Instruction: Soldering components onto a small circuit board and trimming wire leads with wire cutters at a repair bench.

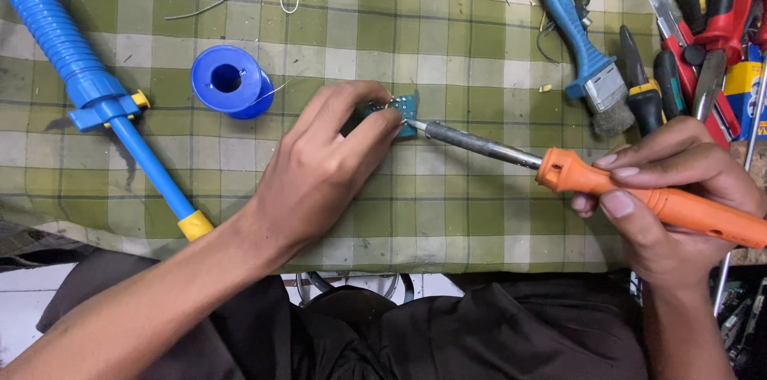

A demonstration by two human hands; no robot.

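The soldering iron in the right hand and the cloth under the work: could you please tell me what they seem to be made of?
The soldering iron looks to have a smooth orange plastic handle with a matte sheen, and a grey metal shaft, dull and darkened toward the tip. The cloth appears to be woven fabric, green and cream checked; it shows soft creases and stains, with a frayed-looking near edge.

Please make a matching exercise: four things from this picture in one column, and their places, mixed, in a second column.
1. orange-handled soldering iron
2. blue solder spool
3. small blue circuit board
4. blue-handled wire brush

a. under the left hand's fingertips
b. in the right hand
c. beside the pliers, upper right
d. alone on the checked cloth, left of the left hand

Pairs: 1-b, 2-d, 3-a, 4-c
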